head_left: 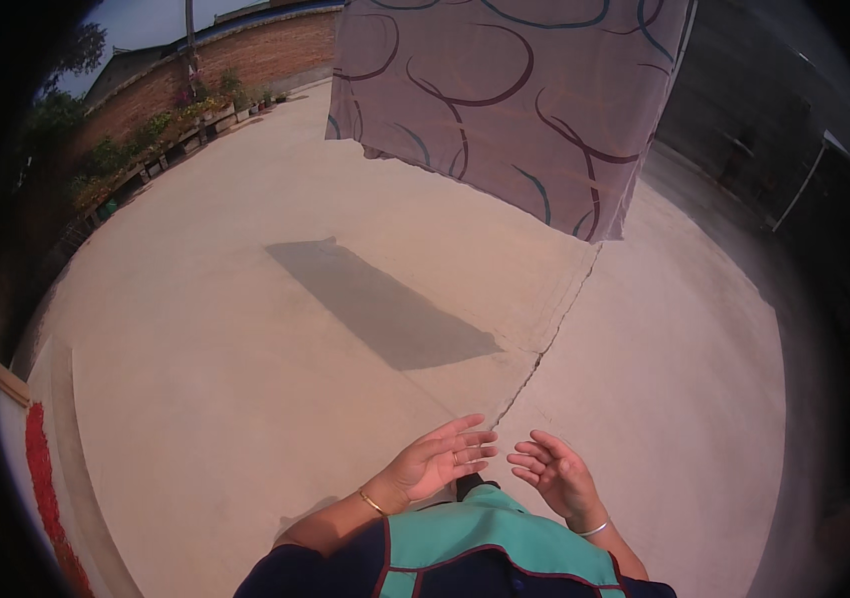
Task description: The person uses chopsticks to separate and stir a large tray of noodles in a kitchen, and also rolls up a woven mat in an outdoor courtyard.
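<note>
Mauve fabric with dark and teal loops, the hanging cloth (505,100) is spread out toward the far edge of the concrete yard (195,349), its lower right corner in line with a crack (541,361) in the surface. Its shadow (385,309) lies nearer, apart from the hem. Both hands are empty: the left hand (440,460) has its fingers loosely extended, the right hand (556,476) is half-curled, each near the teal apron (480,523) and well apart from the cloth. Hanging looks done; the top edge is out of view, so whether fastening or straightening remains cannot be told.
</note>
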Motion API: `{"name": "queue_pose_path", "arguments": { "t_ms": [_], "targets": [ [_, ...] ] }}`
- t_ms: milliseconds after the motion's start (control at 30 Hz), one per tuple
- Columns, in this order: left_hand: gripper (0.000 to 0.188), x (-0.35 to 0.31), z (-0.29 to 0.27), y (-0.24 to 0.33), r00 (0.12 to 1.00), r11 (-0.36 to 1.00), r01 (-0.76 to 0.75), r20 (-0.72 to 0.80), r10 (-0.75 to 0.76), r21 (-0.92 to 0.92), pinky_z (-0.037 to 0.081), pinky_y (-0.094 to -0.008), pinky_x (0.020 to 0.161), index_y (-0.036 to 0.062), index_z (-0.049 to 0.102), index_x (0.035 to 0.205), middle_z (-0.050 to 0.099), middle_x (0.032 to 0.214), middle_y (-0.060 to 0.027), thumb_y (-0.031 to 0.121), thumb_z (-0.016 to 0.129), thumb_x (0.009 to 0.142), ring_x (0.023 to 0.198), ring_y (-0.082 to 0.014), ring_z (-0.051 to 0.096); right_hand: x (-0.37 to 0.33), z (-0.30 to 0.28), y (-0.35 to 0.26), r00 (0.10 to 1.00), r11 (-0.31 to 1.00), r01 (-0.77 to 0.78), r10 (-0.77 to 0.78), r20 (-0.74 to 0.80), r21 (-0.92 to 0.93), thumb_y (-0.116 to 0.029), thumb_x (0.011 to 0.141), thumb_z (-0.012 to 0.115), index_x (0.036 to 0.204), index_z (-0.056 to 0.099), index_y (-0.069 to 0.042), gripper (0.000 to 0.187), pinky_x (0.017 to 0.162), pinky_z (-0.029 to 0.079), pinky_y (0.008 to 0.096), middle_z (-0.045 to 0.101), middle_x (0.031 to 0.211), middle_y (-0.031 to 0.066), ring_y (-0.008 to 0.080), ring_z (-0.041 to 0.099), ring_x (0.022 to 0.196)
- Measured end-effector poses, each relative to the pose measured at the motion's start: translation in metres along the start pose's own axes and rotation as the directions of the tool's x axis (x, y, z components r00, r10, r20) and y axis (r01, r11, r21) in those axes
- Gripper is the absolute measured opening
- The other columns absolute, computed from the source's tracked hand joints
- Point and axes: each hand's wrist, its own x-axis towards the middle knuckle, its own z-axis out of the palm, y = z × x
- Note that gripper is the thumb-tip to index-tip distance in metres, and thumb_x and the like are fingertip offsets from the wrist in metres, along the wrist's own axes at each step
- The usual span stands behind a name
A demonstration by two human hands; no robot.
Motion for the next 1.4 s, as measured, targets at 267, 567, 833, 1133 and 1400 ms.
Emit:
{"name": "queue_pose_path", "arguments": {
  "t_ms": [267,567,833,1133,1400],
  "targets": [
    [0.061,-0.049,-0.080,0.160,0.763,0.860,-0.486,-0.402,0.506,0.159,0.032,-0.0461,0.106,0.0029,0.029,0.139,0.043,0.134,-0.0193,0.028,0.055,0.089,0.125,-0.0328,0.042,0.277,0.039,0.019,0.866,0.937,-0.322,0.348,0.358,-0.133,-0.031,0.090,0.059,0.139,0.034,-0.003,0.061,0.103,0.037,0.0408,0.047,0.133,0.0156,0.0289,0.046,0.124],
    [0.059,-0.087,-0.163,0.315,0.494,0.665,-0.718,-0.522,0.695,0.206,0.032,-0.0476,0.106,0.0039,0.030,0.140,0.042,0.135,-0.0201,0.030,0.051,0.091,0.124,-0.0346,0.042,0.559,0.146,0.105,0.582,0.837,-0.434,0.543,0.605,-0.334,-0.022,0.093,0.053,0.139,0.033,-0.002,0.054,0.104,0.037,0.0397,0.047,0.133,0.0149,0.0259,0.046,0.124],
    [0.062,-0.098,-0.284,0.568,0.532,0.666,-0.686,-0.421,0.734,0.294,0.030,-0.0487,0.107,0.0048,0.032,0.139,0.041,0.136,-0.0199,0.033,0.054,0.088,0.127,-0.0348,0.039,0.783,0.208,0.176,0.595,0.817,-0.439,0.576,0.561,-0.373,-0.020,0.093,0.054,0.138,0.034,-0.001,0.053,0.103,0.038,0.0392,0.048,0.132,0.0155,0.0252,0.047,0.123],
    [0.061,0.017,-0.409,0.847,0.762,0.792,-0.567,-0.220,0.609,0.226,0.033,-0.0441,0.106,0.0012,0.032,0.138,0.042,0.136,-0.0191,0.028,0.057,0.089,0.127,-0.0314,0.041,1.038,0.217,0.193,0.816,0.912,-0.246,0.378,0.438,-0.329,-0.025,0.090,0.059,0.135,0.038,0.000,0.056,0.101,0.039,0.0393,0.047,0.132,0.0170,0.0273,0.048,0.122],
    [0.061,0.081,-0.510,1.046,0.737,0.772,-0.579,-0.239,0.633,0.260,0.032,-0.0474,0.106,0.0040,0.034,0.138,0.043,0.135,-0.0182,0.031,0.056,0.088,0.125,-0.0331,0.042,1.282,0.234,0.216,0.815,0.914,-0.153,0.331,0.475,-0.375,-0.021,0.088,0.061,0.136,0.038,0.000,0.057,0.101,0.040,0.0383,0.046,0.133,0.0150,0.0261,0.048,0.122]
  ]
}}
